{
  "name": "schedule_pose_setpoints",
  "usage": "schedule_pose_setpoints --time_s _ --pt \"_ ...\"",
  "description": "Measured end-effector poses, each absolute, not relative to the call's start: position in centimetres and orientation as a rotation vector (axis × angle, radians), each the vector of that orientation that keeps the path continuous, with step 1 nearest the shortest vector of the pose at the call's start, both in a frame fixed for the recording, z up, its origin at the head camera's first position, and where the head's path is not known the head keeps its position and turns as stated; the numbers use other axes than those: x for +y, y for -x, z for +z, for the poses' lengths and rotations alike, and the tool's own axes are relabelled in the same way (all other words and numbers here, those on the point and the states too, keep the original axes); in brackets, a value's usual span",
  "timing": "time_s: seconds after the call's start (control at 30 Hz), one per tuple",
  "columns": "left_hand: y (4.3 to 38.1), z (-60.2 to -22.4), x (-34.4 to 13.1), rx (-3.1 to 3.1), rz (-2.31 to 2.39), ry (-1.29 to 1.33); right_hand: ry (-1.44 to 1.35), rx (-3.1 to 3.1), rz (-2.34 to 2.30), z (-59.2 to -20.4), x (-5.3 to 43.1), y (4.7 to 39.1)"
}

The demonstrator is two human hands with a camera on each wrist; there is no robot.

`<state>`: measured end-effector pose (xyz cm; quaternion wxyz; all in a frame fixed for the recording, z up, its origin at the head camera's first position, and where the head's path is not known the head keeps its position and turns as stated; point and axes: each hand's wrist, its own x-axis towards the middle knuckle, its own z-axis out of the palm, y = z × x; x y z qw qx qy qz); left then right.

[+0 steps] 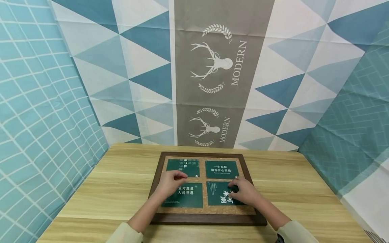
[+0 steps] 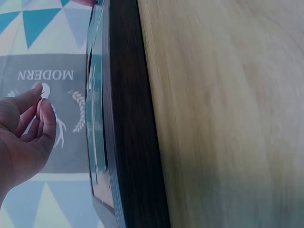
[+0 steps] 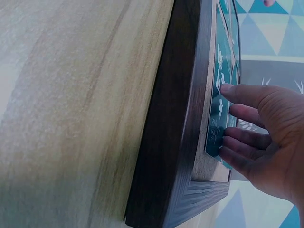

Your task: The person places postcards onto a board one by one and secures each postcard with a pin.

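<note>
A cork board [image 1: 204, 199] in a dark brown wooden frame lies on the table, with dark green cards in two rows. Over the lower left card [image 1: 189, 201] is my left hand [image 1: 170, 184]; its thumb and index finger pinch a tiny, thin pin, seen at the fingertips [image 2: 37, 86] in the left wrist view. My right hand [image 1: 247, 192] is at the lower right card [image 1: 215, 199], fingers apart and loosely bent, thumb tip right at the card's surface in the right wrist view. Its palm holds nothing visible.
An upper left card [image 1: 179, 164] and upper right card [image 1: 220, 172] lie along the board's far side. Small pale pin heads [image 1: 196, 176] show near some card edges. The wood-grain table [image 1: 121, 182] extends around the frame. Behind it hangs a patterned cloth [image 1: 212, 101].
</note>
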<state>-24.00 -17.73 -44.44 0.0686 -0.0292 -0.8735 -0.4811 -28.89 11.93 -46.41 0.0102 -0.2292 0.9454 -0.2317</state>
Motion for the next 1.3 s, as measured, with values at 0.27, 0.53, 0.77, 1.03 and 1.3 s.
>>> schedule_pose_setpoints --time_s 0.27,0.53,0.77,1.03,1.3 --pt "23.9 -44.6 -16.8 -2.680 -1.433 0.148 0.727 2.949 -0.686 -45.9 11.8 28.7" --pt "23.8 -44.6 -16.1 -2.726 -1.468 0.166 0.704 2.936 -0.681 -45.7 11.8 28.7" --pt "24.0 -44.5 -15.2 -2.754 -1.496 0.222 0.684 2.916 -0.688 -45.6 11.6 28.8" --pt "24.2 -44.6 -14.1 -2.777 -1.531 0.335 0.683 2.912 -0.681 -45.5 11.7 29.0" --pt "24.3 -44.9 -12.9 -2.826 -1.475 0.396 0.697 2.912 -0.670 -45.6 11.8 29.0"
